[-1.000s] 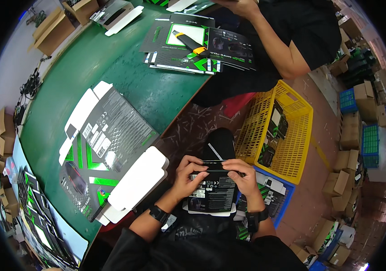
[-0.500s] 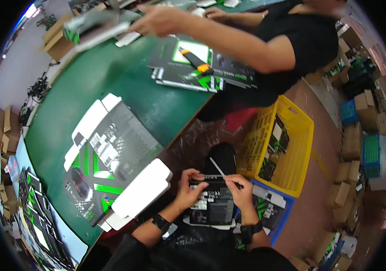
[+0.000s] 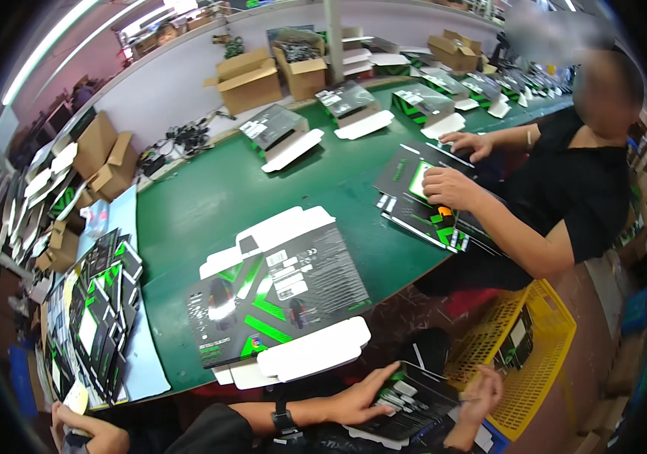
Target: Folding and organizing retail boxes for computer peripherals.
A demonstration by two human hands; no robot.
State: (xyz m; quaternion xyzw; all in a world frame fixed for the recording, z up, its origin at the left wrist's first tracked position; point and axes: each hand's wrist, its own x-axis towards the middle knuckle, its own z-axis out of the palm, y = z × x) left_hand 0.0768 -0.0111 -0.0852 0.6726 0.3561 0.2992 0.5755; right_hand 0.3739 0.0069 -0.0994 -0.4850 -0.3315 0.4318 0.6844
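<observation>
A black printed carton with green and white markings lies tilted over my lap. My left hand grips its left edge, thumb on the printed face and fingers along the far side. To the carton's right, my right hand is raised off it, fingers bent and slightly apart, a little blurred. No object shows clearly in it. On the green table, in front of my left forearm, lies an unfolded black carton with white flaps and green stripes.
A yellow crate holding cartons stands at the right. Across the table corner, a co-worker in black has both hands over stacked flat cartons. Folded open cartons line the far side. Another person's hand is at lower left, near piled flat cartons.
The view has swung up and left. My right hand has come away from the carton's top edge; my left still holds it. The co-worker's arm has drawn back to the flat stack.
</observation>
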